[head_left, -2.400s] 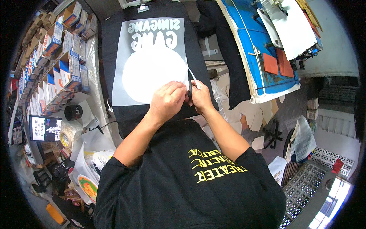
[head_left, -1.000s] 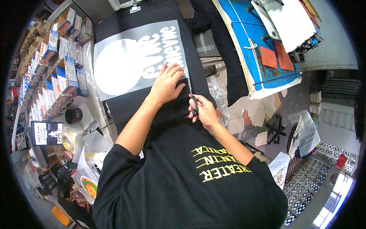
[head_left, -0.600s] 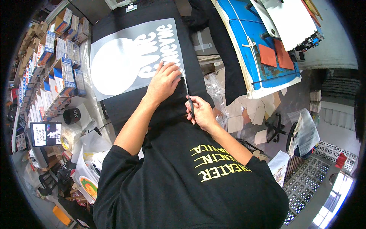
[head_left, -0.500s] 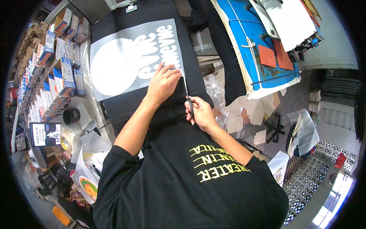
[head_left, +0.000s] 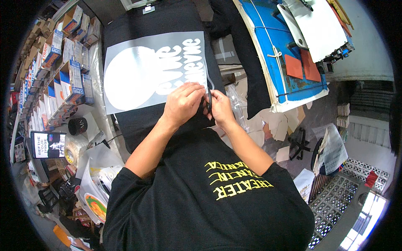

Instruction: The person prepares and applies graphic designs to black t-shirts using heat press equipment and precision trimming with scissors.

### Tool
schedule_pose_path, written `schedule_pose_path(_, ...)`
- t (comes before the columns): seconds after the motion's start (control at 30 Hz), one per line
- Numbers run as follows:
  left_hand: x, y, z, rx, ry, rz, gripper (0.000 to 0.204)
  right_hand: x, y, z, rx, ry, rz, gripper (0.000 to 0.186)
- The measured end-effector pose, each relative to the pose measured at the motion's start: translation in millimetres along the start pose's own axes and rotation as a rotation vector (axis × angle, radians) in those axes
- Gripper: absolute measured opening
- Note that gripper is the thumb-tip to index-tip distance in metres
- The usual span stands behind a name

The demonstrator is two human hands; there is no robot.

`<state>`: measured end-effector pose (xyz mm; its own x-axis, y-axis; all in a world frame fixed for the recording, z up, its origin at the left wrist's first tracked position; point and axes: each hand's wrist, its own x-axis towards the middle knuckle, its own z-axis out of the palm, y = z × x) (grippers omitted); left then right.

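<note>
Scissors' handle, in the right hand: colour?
Black. The scissors' handle shows in the head view, partly covered by the right hand.

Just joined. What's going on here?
A person's bare right hand holds black-handled scissors at the right edge of a translucent rectangular film sheet with white print. The left hand grips the sheet's near right corner. What looks like a narrow pale strip curves beside the scissors. The sheet lies on black cloth, most of it flat.
</note>
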<state>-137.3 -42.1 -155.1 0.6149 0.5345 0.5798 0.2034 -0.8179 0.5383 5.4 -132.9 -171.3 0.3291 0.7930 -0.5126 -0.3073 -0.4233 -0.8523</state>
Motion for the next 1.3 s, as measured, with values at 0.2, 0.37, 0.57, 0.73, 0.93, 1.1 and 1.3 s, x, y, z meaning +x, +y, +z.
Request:
schedule_pose_path(0.2, 0.8, 13.0, -11.2, -0.015, 0.030, 0.009, 0.014, 16.2, -11.6, 2.5, -0.035, 0.057, 0.011, 0.026)
schedule_pose_path(0.37, -2.1, 25.3, -25.9, -0.021, 0.034, 0.022, 0.015, 41.7, -22.2, 4.8, -0.059, 0.045, -0.063, 0.029)
schedule_pose_path(0.57, -26.4, 39.7, -41.2, -0.074, -0.256, -0.147, 0.034, 72.5, -40.8, 2.2, 0.038, 0.092, -0.065, 0.026)
schedule_pose_path(0.73, -55.7, 5.5, -35.8, 0.543, -0.288, -0.715, 0.081, 39.8, -43.7, -34.0, -0.015, 0.102, -0.114, 0.029)
schedule_pose_path(0.93, -55.5, -98.8, -73.0, 0.608, -0.298, -0.443, 0.064, -48.9, 0.4, -108.5, -0.215, -0.466, 0.190, 0.039)
schedule_pose_path(1.1, -38.7, -114.8, -94.4, 0.457, -0.345, -0.301, 0.054, -79.9, 39.6, -69.4, -0.093, -0.385, 0.218, 0.041)
schedule_pose_path(1.3, -33.3, -42.9, -41.9, 0.173, -0.317, -0.147, 0.053, -62.6, 63.9, -20.6, 0.091, -0.273, 0.108, 0.048)
